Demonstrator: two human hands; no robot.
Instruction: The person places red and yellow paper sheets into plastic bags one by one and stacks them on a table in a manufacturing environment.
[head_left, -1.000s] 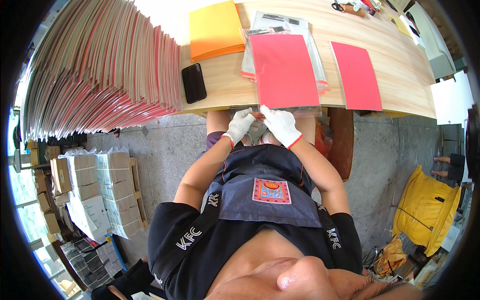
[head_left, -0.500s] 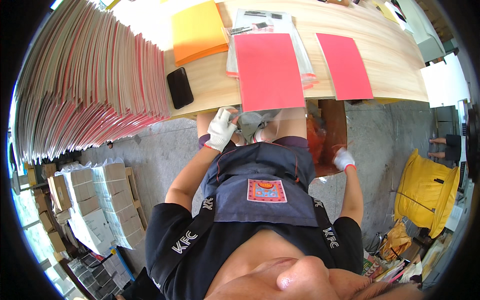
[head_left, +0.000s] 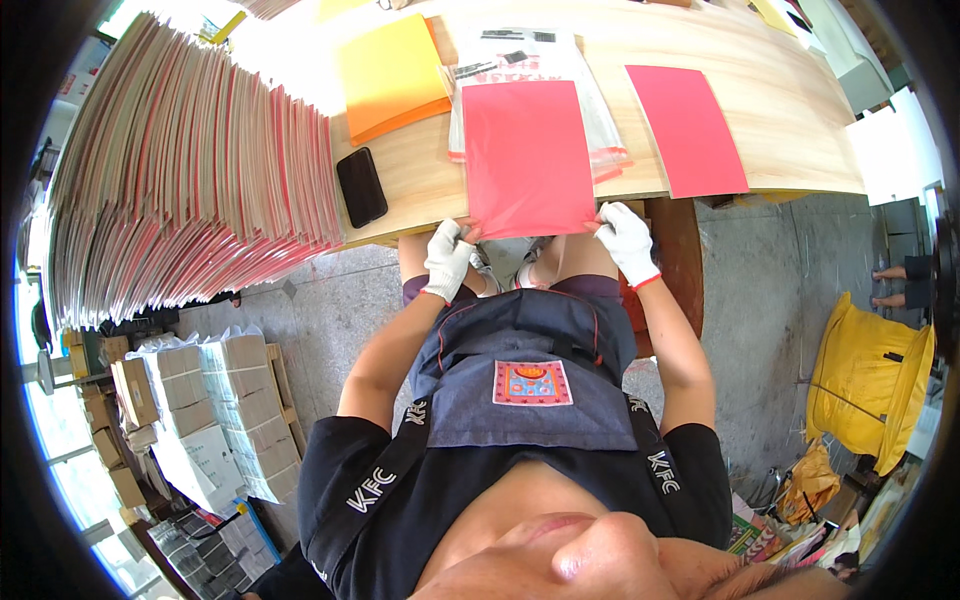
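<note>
A pink-red card or pad [head_left: 528,155] lies at the table's near edge, overhanging it a little, inside what looks like a clear plastic sleeve. My left hand [head_left: 449,260], in a white knit glove with bare fingertips, pinches the sleeve's near left corner. At the near right corner my right hand [head_left: 627,245], gloved the same way, has its thumb and fingers closed on the edge. Under the card rests a stack of clear plastic bags [head_left: 603,135] with red-orange edges. A second pink-red card [head_left: 687,130] lies apart to the right.
To the left stand long rows of packed thin sheets or booklets [head_left: 200,170]. A black phone [head_left: 361,187] and an orange-yellow paper stack [head_left: 392,75] lie beside the bags. Wrapped bundles [head_left: 240,400] are on the floor at left, a yellow sack [head_left: 868,380] at right.
My right hand has come up from beside the brown seat to the sleeve's right corner. The card has shifted slightly toward me, while my left hand keeps to the left corner.
</note>
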